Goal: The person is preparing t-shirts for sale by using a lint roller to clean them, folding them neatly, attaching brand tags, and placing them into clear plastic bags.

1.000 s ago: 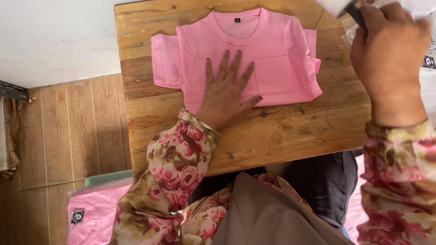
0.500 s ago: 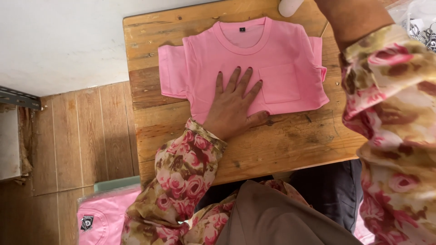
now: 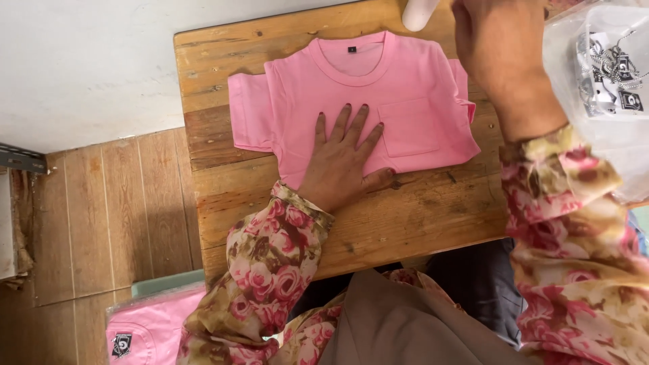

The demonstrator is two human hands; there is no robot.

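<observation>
The left hand lies flat, palm down and fingers spread, on the near part of a folded pink T-shirt. The soft cotton shirt lies on a rough, worn wooden table, collar pointing far, long axis running left to right. The right hand hovers at the far right near a white cylindrical object; its grip cannot be told.

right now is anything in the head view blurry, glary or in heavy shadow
Head view: light is soft and even, with only faint shadow under the left hand pressed flat on the folded pink t-shirt; the worn wooden table is sharp; the raised right hand looms large and slightly soft; the clear plastic bag at the right edge shows pale glare.
</observation>
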